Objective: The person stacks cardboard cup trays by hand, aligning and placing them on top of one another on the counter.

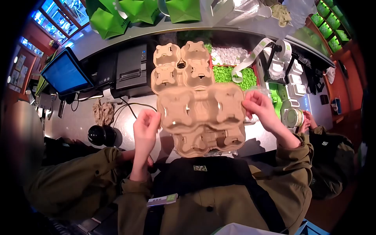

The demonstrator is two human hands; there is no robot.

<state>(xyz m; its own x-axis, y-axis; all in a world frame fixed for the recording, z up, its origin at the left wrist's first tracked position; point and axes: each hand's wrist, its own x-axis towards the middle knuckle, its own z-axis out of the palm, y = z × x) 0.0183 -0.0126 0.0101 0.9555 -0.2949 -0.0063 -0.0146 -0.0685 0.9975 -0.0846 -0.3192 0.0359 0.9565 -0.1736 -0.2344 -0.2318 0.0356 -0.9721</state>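
Observation:
A brown moulded-pulp cup carrier (202, 103) is held up level by its two short ends, over the counter. My left hand (145, 124) pinches the left end between thumb and fingers. At the opposite end, my right hand (259, 107) grips the edge in the same way, fingers curled. Partly hidden below it is another pulp carrier (192, 144), nearer my body. Farther back stands a four-cup carrier (181, 64) with its wells facing up, its front covered by the held one.
A co-worker's hand (305, 122) on the right holds a lidded cup (294, 117). Green and white small pieces fill a red-edged box (235, 76). A label roll (282, 51) stands beyond. Left are a printer (132, 72), a monitor (66, 72) and a black round object (101, 135).

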